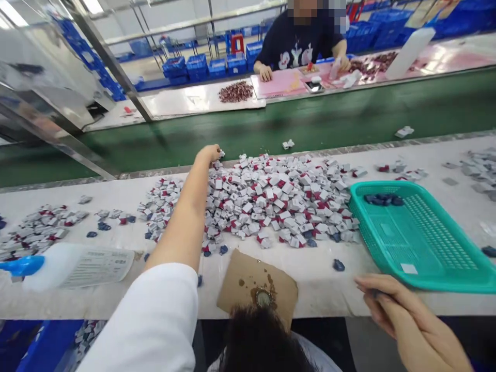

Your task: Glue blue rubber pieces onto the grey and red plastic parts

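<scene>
My left hand point(210, 153) is stretched to the far edge of the table, its fingers closed on a small white plastic part point(221, 153). Below it spreads a large heap of white and dark red plastic parts point(267, 196). My right hand point(395, 310) is closed near the front edge, pinching a small dark blue piece point(375, 293) that its fingers mostly cover. Close to that hand stands a green plastic basket point(391, 184) with several dark blue pieces point(383, 199) in it. A loose dark blue piece point(338, 265) lies left of the basket.
A stained cardboard piece point(248, 274) with a small round dish point(264, 298) lies at the front. The white bottle point(89, 264) with a blue cap rests on its side. Across the green conveyor belt point(232, 126) sits another person point(298, 44). White parts point(288, 144) lie on the belt.
</scene>
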Tool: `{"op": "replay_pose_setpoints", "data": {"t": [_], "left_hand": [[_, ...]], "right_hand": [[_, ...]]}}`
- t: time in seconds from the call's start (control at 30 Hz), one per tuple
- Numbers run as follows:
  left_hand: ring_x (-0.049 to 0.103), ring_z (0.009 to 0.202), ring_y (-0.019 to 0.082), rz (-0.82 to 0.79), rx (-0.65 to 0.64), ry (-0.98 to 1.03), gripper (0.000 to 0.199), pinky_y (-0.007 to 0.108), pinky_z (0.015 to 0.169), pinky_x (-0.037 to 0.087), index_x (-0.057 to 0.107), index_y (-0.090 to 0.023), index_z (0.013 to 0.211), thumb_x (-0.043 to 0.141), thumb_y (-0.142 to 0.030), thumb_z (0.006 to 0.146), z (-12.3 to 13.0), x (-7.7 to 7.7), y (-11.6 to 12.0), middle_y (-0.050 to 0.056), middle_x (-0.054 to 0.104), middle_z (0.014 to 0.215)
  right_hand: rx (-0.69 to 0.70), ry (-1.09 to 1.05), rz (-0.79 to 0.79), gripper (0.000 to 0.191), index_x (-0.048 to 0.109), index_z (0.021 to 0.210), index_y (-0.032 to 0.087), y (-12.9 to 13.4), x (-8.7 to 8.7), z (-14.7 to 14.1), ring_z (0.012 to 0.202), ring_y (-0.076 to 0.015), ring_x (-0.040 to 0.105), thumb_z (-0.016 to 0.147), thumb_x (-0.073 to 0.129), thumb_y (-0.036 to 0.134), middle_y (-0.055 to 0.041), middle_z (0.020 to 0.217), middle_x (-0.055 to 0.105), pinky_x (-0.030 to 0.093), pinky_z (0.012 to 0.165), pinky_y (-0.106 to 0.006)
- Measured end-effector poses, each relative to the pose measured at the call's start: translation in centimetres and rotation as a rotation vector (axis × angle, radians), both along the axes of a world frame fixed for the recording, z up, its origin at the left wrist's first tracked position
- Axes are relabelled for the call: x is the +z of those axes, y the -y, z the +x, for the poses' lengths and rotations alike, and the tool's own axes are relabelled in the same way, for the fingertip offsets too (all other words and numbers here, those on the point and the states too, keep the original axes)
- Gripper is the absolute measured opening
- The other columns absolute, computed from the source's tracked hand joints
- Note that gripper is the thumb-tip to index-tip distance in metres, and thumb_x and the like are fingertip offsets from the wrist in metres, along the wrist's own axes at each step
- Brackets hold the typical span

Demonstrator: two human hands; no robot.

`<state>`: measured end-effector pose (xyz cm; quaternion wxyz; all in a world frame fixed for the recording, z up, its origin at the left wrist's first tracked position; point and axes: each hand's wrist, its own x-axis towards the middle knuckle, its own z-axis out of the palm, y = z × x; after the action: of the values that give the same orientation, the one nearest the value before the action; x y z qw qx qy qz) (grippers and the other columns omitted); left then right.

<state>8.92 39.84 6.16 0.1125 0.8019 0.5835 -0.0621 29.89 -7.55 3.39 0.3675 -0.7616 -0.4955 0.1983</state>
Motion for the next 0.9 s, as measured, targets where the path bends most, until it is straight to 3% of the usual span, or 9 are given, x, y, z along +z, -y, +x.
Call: {"op": "replay_pose_setpoints", "data": {"t": [0.17, 0.27, 0.33, 0.4, 0.5, 0.6, 0.73, 0.8, 0.9], "left_hand": [[0.057, 0.118, 0.026, 0.04, -0.061, -0.085, 0.029, 0.047, 0.101, 0.045, 0.063, -0.013, 0.116, 0.061, -0.025, 0.089, -0.1, -0.3, -0.8, 0.012, 0.063, 0.125], [0.056, 0.119, 0.029, 0.084, -0.056, -0.102, 0.033, 0.041, 0.103, 0.042, 0.066, -0.008, 0.116, 0.06, -0.016, 0.084, -0.6, 0.4, 0.1, 0.016, 0.065, 0.123], [0.057, 0.117, 0.03, 0.122, -0.039, -0.092, 0.033, 0.039, 0.102, 0.042, 0.067, -0.007, 0.114, 0.058, -0.017, 0.084, -1.5, 1.1, 1.0, 0.017, 0.066, 0.121], [0.058, 0.114, 0.029, 0.168, -0.022, -0.071, 0.033, 0.037, 0.1, 0.042, 0.068, -0.008, 0.113, 0.052, -0.022, 0.088, -3.0, 2.1, 2.0, 0.015, 0.067, 0.12], [0.059, 0.109, 0.025, 0.272, -0.012, 0.069, 0.036, 0.034, 0.098, 0.043, 0.068, -0.011, 0.113, 0.045, -0.027, 0.092, -6.4, 3.4, 4.4, 0.012, 0.068, 0.117], [0.062, 0.099, 0.022, 0.42, 0.054, 0.461, 0.033, 0.032, 0.091, 0.047, 0.069, -0.013, 0.112, 0.048, -0.028, 0.091, -10.3, 4.1, 9.3, 0.011, 0.069, 0.108], [0.064, 0.085, 0.017, 0.524, 0.241, 1.072, 0.032, 0.024, 0.065, 0.055, 0.068, -0.02, 0.112, 0.057, -0.038, 0.088, -13.5, 3.2, 20.2, 0.007, 0.068, 0.1], [0.064, 0.081, 0.016, 0.433, 0.338, 1.273, 0.032, 0.02, 0.056, 0.054, 0.07, -0.02, 0.106, 0.062, -0.043, 0.084, -13.7, 2.1, 26.3, 0.006, 0.068, 0.093], [0.064, 0.075, 0.014, 0.13, 0.549, 1.466, 0.035, 0.018, 0.053, 0.055, 0.071, -0.02, 0.102, 0.072, -0.044, 0.077, -12.8, -0.1, 33.9, 0.005, 0.069, 0.093]], "right_hand": [[0.255, -0.18, -0.067, 0.03, 0.053, 0.121, 0.027, -1.5, -0.4, -2.9, 0.063, -0.0148, 0.064, 0.095, 0.045, 0.041, -0.0049, 0.091, 0.069, 0.056, 0.056, -0.026], [0.464, -0.228, -0.141, 0.027, 0.058, 0.112, 0.023, -2.4, -0.7, -4.6, 0.058, -0.0146, 0.062, 0.097, 0.044, 0.039, -0.0026, 0.076, 0.068, 0.051, 0.052, -0.024], [0.562, -0.207, -0.142, 0.025, 0.063, 0.107, 0.023, -3.0, -0.7, -5.8, 0.067, -0.0164, 0.066, 0.097, 0.045, 0.038, -0.0039, 0.084, 0.07, 0.051, 0.056, -0.025], [0.611, -0.201, -0.082, 0.024, 0.065, 0.103, 0.022, -3.5, -0.7, -6.7, 0.08, -0.0179, 0.067, 0.097, 0.047, 0.035, -0.0057, 0.099, 0.07, 0.053, 0.064, -0.027], [0.594, -0.217, 0.022, 0.022, 0.069, 0.1, 0.022, -4.0, -0.7, -7.3, 0.091, -0.0192, 0.066, 0.096, 0.05, 0.034, -0.0073, 0.101, 0.068, 0.054, 0.073, -0.029], [0.556, -0.212, 0.036, 0.023, 0.07, 0.099, 0.023, -4.0, -0.8, -7.3, 0.079, -0.0168, 0.063, 0.094, 0.053, 0.038, -0.008, 0.096, 0.066, 0.051, 0.061, -0.026], [0.533, -0.127, -0.058, 0.03, 0.068, 0.098, 0.021, -3.8, -1.1, -7.1, 0.061, -0.0138, 0.054, 0.094, 0.049, 0.045, -0.0053, 0.079, 0.062, 0.046, 0.052, -0.026], [0.555, -0.101, -0.103, 0.03, 0.064, 0.097, 0.021, -3.9, -1.3, -7.1, 0.058, -0.0137, 0.054, 0.093, 0.048, 0.046, -0.0028, 0.072, 0.061, 0.046, 0.051, -0.025], [0.639, -0.087, -0.149, 0.025, 0.058, 0.095, 0.021, -4.3, -1.1, -7.2, 0.053, -0.0132, 0.056, 0.091, 0.047, 0.043, -0.0012, 0.071, 0.064, 0.045, 0.048, -0.024]]}}
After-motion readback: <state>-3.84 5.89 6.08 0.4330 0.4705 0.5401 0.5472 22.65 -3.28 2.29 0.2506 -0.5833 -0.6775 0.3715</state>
